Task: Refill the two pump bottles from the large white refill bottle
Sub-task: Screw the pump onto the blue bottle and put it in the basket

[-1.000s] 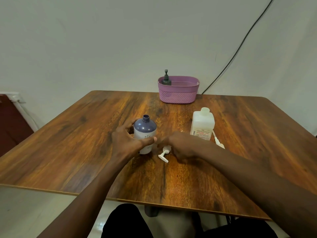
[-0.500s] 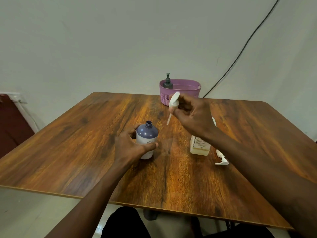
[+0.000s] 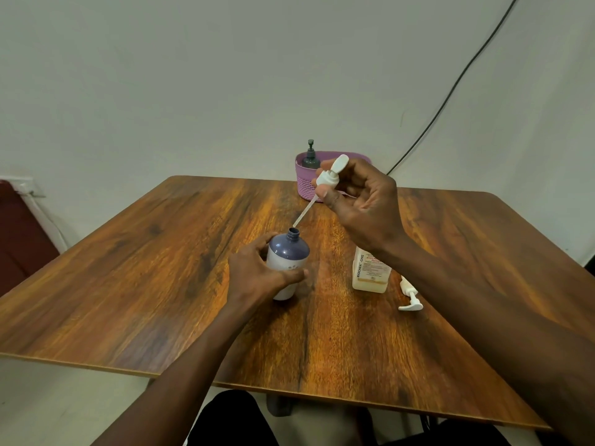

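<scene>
Right hand (image 3: pixel 360 201) pinches a white pump head (image 3: pixel 330 177) up in the air, its thin dip tube (image 3: pixel 304 212) slanting down so the tip hangs just above the open neck of the purple pump bottle (image 3: pixel 288 255). Left hand (image 3: pixel 257 272) is wrapped around that bottle, holding it upright on the desk (image 3: pixel 161 268).

From where I stand, the risk sits at that neck. The tube comes in at a slant, so it could catch the rim and bend, or flick a drop onto the wood. If the grip on the bottle loosens while the cap is screwed down, the bottle could tip toward the refill bottle.

Just right of the purple bottle stands the large white refill bottle (image 3: pixel 370 272), its upper part hidden behind the right wrist; the lower part looks pale and creamy, and I cannot tell how full it is. A second white pump (image 3: pixel 409 296) lies on its side further right, near the refill bottle's base. Well behind the purple bottle, at the far edge, a pink basket (image 3: pixel 304 181) holds a dark pump bottle (image 3: pixel 310 157) with its pump on. I cannot see the level inside the purple bottle.
</scene>
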Demonstrator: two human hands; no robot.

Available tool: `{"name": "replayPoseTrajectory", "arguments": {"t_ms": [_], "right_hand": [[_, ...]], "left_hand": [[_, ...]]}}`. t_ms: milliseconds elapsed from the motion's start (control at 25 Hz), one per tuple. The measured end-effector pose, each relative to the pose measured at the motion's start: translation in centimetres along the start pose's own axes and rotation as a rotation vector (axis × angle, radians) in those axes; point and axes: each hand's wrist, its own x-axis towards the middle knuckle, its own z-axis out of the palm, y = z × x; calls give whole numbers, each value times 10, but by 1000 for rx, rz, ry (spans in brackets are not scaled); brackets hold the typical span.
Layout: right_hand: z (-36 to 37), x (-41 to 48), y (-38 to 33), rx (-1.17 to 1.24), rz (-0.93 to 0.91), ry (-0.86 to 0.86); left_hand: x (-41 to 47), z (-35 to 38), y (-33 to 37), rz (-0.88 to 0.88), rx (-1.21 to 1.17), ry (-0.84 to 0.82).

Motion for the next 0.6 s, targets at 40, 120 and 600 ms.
{"name": "replayPoseTrajectory", "arguments": {"t_ms": [40,120,600], "right_hand": [[-1,1,-1,12,-1,2],[-3,2,-2,24,2,-12],[-4,-10,8,-31,317,-390]], "left_hand": [[0,0,0,0,-2,0],[0,-2,0,0,-15,1],[7,0,47,161,-108,13]]}}
